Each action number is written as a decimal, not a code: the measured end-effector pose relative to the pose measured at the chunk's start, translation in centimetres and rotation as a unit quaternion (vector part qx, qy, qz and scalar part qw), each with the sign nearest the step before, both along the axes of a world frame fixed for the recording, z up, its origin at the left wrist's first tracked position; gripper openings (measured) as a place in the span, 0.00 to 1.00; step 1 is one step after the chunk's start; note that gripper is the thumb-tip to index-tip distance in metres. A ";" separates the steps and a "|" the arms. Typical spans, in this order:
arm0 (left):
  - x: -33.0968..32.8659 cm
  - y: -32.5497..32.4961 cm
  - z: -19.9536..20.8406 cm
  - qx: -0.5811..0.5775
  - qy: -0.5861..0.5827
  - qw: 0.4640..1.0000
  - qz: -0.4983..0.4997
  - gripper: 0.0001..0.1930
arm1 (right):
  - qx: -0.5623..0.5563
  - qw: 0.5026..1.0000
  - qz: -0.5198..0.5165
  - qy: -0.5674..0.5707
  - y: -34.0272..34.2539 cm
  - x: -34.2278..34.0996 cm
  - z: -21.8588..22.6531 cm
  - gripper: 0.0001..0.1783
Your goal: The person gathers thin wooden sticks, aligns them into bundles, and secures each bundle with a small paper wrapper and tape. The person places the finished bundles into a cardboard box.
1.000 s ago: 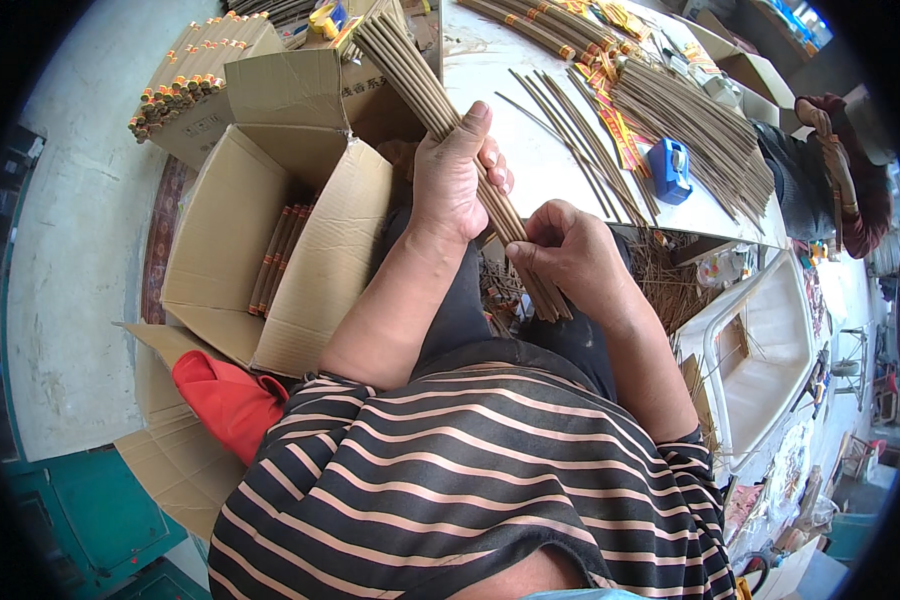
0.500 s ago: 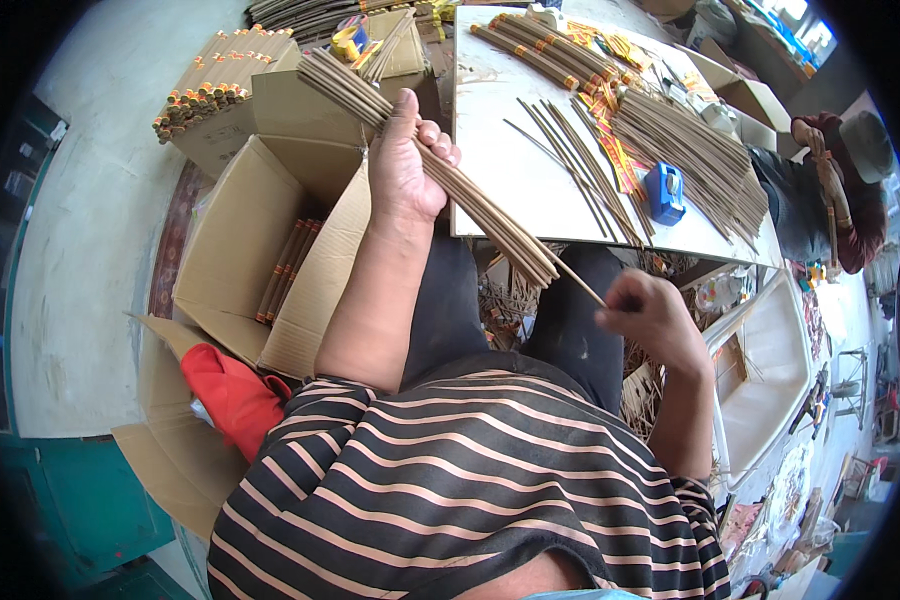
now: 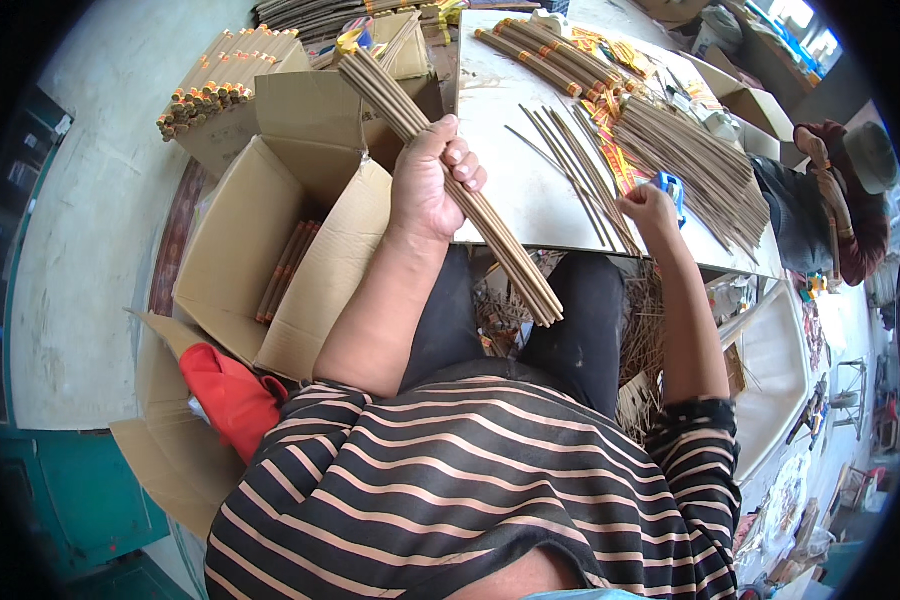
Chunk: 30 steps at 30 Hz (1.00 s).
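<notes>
My left hand is wrapped round a bundle of thin brown incense sticks, held slantwise above my lap. Its upper end reaches over the open cardboard box, and its lower end hangs above my knees. At the table's near edge, my right hand has its fingers curled together, close to the ends of a few loose sticks. Whatever it may pinch is hidden. A blue tape dispenser stands just behind that hand, partly covered. Red and yellow paper strips lie beside the loose sticks.
A large pile of sticks and wrapped bundles lie on the white table. Left stands the open cardboard box, below stacked bundles. A red cloth lies nearby. Another person sits at right.
My right hand has moved up from near the bundle's lower end to the table's edge. The single stick poking out of the bundle no longer shows. My left hand has shifted slightly right, tilting the bundle steeper.
</notes>
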<state>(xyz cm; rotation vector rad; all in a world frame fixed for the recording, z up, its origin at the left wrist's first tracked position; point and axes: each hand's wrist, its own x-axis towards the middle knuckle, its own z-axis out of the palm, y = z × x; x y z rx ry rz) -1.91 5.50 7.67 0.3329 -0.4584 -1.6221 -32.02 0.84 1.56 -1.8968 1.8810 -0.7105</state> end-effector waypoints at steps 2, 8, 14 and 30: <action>-0.7 -0.4 -0.4 0.018 -0.003 1.000 -0.006 0.14 | -0.057 0.993 -0.031 0.103 -1.5 -0.2 -0.6 0.15; -2.0 -0.1 -0.5 0.071 -0.092 0.988 0.103 0.14 | 0.007 0.935 0.151 -0.320 6.9 8.7 4.9 0.14; -3.3 0.0 -0.3 0.076 -0.111 0.982 0.131 0.13 | -0.056 0.985 0.145 -0.069 12.5 11.9 6.7 0.15; -3.2 1.5 0.1 0.078 -0.130 0.975 0.160 0.12 | 0.043 0.985 0.142 -0.089 13.3 12.4 7.6 0.13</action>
